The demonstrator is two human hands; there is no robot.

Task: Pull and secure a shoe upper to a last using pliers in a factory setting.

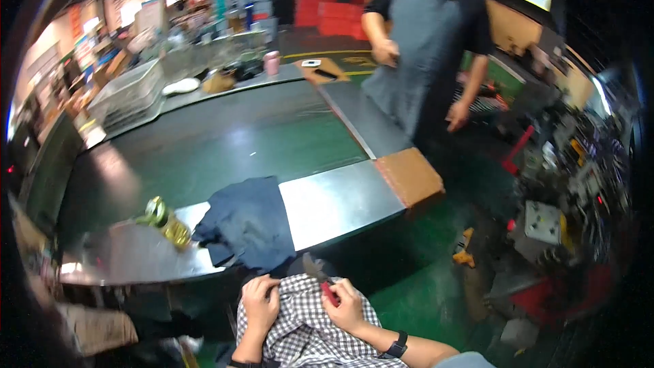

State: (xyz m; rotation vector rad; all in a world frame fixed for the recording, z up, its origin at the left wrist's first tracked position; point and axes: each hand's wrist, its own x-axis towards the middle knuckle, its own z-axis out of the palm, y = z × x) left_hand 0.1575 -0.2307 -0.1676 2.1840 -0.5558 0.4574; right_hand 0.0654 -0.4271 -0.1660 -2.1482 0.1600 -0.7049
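Observation:
My right hand [344,308] is closed around a red-handled hand tool [332,293]. The tool's grey metal head [314,269] points up and to the left; blur hides whether it is pliers or snips. Close by on the left, my left hand [260,303] has its fingers curled together. Something dark shows by its fingertips, too small to name. Both hands are above a black-and-white checked cloth [300,313] spread over my lap. A crumpled dark blue cloth [248,221] lies on the metal bench edge just beyond my hands.
A green-and-gold can [168,223] is left of the blue cloth, on the metal edge of the green belt table [272,136]. Cardboard [410,176] covers the table's right corner. A person [430,54] in a grey apron stands beyond it. Tools and machine parts crowd the right side.

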